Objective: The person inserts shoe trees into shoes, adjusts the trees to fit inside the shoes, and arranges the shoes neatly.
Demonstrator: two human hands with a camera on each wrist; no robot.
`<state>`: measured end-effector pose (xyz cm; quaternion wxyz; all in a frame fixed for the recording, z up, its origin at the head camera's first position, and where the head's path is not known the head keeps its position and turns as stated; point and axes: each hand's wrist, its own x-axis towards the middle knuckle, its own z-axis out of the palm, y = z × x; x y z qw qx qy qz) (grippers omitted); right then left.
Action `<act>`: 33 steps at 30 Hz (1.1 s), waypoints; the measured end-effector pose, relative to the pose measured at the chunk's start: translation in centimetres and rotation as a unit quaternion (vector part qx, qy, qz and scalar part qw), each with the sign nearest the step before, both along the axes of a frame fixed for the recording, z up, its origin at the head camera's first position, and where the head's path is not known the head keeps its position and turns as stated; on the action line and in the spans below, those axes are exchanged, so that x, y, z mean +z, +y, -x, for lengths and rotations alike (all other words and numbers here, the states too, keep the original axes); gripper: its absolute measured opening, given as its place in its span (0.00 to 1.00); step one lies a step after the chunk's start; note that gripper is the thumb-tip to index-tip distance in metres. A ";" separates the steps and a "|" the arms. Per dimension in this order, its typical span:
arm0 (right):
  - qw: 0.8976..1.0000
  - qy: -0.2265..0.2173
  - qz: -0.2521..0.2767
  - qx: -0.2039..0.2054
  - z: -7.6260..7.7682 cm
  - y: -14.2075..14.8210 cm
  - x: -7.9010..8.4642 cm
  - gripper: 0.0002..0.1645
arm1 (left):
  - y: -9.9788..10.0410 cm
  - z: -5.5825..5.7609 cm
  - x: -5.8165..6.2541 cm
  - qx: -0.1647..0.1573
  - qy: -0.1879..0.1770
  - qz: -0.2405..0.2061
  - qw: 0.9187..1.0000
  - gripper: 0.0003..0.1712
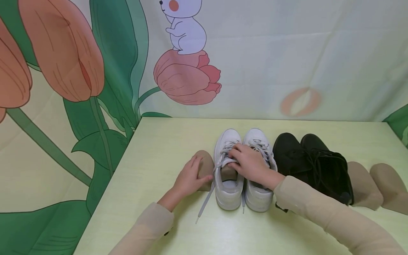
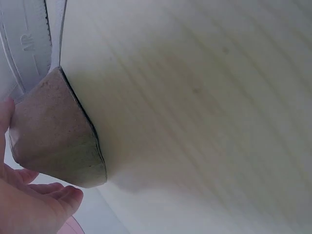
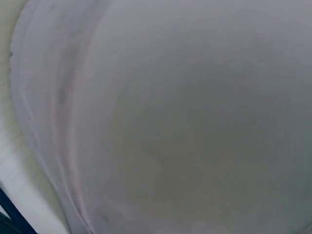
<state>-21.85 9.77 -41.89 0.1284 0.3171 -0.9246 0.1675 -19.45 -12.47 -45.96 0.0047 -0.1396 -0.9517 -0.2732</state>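
Observation:
My left hand [image 1: 188, 176] holds a brown molded-pulp shoe insert [image 1: 205, 169] at the left of the white sneakers, thumb on its near side. The left wrist view shows the thumb and fingers around this insert [image 2: 56, 131]. Over the left white sneaker [image 1: 228, 198], my right hand [image 1: 250, 161] pinches the tongue [image 1: 227, 161] below the laces. A second brown insert [image 1: 228, 173] shows inside that sneaker's opening. The right white sneaker [image 1: 259, 203] stands alongside, partly covered by my right hand and wrist. White sneaker surface [image 3: 195, 122] fills the right wrist view, blurred.
A pair of black lace-up shoes [image 1: 287, 156] stands to the right of the sneakers. Further right lie two more brown inserts [image 1: 363, 184]. A loose lace [image 1: 205, 205] trails over the pale table [image 1: 159, 148]. Behind hangs a printed cloth [image 1: 255, 71].

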 end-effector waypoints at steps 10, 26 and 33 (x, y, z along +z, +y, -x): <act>0.999 0.023 0.011 0.035 0.0 0.6 0.0 0.12 | -0.4 -0.2 -0.7 -0.009 -0.045 -0.029 0.999 0.59; 0.998 -0.021 -0.002 0.059 -0.5 3.4 0.7 0.28 | -0.9 -0.5 -1.9 0.000 -0.060 -0.052 0.997 0.64; 0.999 -0.029 -0.014 0.029 -0.8 4.9 0.8 0.38 | -0.9 -0.7 -2.1 0.010 -0.059 -0.053 0.997 0.62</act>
